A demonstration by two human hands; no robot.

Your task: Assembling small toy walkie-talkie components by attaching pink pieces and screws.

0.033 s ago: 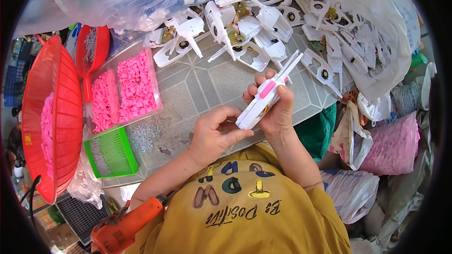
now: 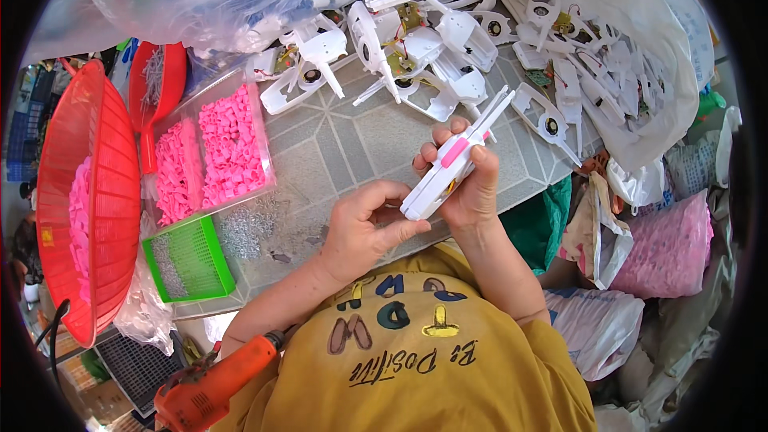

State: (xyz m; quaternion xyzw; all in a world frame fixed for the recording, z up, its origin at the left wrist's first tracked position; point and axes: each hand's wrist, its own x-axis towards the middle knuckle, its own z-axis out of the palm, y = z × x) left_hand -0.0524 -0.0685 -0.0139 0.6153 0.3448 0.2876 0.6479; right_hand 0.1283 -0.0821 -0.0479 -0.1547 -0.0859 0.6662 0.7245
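In front of my chest I hold a white plastic shell [image 2: 436, 186] with a pink piece [image 2: 454, 152] set in its edge; its exact kind I cannot tell. It is tilted, its narrow prongs pointing up and right, and a bit of yellow wire shows at its side. My right hand [image 2: 470, 184] is closed round its middle, thumb on the near side and fingers behind. At its lower end, my left hand [image 2: 366, 220] is closed, with thumb and fingers pinching the corner; some fingertips are hidden behind it.
Similar white shells with wires and round black speakers [image 2: 314, 76] lie across the far tabletop [image 2: 320, 140]; more fill a white bag [image 2: 672, 56]. At left are a divided tray [image 2: 268, 168] of pink parts, a green basket [image 2: 228, 276] beside loose screws [image 2: 248, 230], a red basin [image 2: 112, 216] and an orange power driver [image 2: 212, 384].
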